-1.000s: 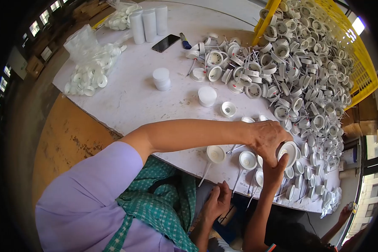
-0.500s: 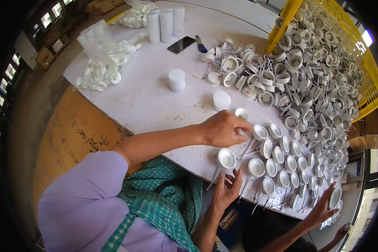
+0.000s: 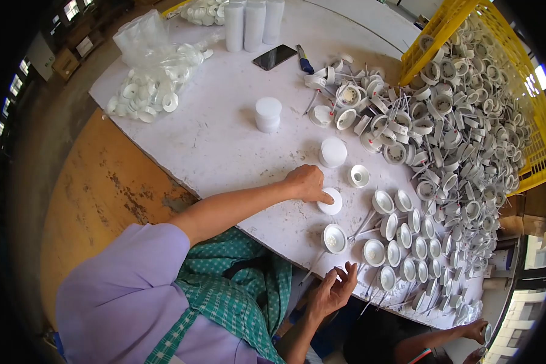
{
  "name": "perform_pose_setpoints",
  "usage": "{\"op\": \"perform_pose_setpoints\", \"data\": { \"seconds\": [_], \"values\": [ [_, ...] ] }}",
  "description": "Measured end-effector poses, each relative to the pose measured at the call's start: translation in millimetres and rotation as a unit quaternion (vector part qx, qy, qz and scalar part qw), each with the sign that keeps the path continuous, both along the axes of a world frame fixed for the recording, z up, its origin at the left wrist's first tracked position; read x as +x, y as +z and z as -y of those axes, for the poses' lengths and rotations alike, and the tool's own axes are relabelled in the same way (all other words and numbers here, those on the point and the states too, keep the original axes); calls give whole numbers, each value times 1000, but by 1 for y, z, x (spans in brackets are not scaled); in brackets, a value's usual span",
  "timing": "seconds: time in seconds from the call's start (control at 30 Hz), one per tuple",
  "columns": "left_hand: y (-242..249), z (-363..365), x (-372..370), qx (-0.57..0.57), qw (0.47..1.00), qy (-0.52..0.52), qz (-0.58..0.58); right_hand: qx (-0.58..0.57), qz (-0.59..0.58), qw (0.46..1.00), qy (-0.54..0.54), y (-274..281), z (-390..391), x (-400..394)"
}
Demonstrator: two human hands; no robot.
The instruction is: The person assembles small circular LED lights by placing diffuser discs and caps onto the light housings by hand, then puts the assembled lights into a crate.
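My left hand [image 3: 306,183] reaches across the table with its fingers curled and one digit pressed on a white round disc [image 3: 330,204]. Whether the other fingers grip its edge is hidden. My right hand [image 3: 333,292] hovers at the table's near edge, fingers bent and apart, with nothing in it. Just above it stands a white lamp cup [image 3: 334,239] with a wire. A short stack of white discs [image 3: 333,152] and a small white cup [image 3: 358,176] are beyond my left hand. Rows of white lamp cups [image 3: 374,252] with wires stand to the right.
A yellow crate [image 3: 411,57] spills a heap of wired white housings [image 3: 449,121]. Farther back are a disc stack [image 3: 268,115], phone [image 3: 274,57], blue-handled cutter [image 3: 305,64], wrapped disc stacks [image 3: 255,27] and a bag of white rings [image 3: 158,91]. A co-worker's hand [image 3: 474,330] holds a cup at lower right.
My left hand has moved down onto the white disc, which now shows. My right hand has drawn slightly away from the nearest lamp cup. The co-worker's hand has lowered.
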State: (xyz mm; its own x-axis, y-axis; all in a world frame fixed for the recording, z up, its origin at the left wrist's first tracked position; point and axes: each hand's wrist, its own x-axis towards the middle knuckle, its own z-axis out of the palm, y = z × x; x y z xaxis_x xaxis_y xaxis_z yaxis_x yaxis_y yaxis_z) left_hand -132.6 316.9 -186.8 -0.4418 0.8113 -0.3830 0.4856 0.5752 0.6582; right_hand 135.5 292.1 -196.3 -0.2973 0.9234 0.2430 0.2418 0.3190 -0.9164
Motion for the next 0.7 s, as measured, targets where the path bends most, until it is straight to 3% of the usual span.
{"op": "perform_pose_setpoints", "data": {
  "seconds": [0.1,0.3,0.57,0.7],
  "values": [
    [-1,0,-2,29,994,21,107,-8,-12,1000,-2,1,1,2],
    [0,2,-9,66,982,22,173,-18,-29,999,6,-4,0,5],
    [16,19,-15,75,981,67,165,-3,-27,1000,13,-10,-1,10],
    [28,36,-14,116,967,98,205,-66,-70,995,-11,-1,2,10]
  ]
}}
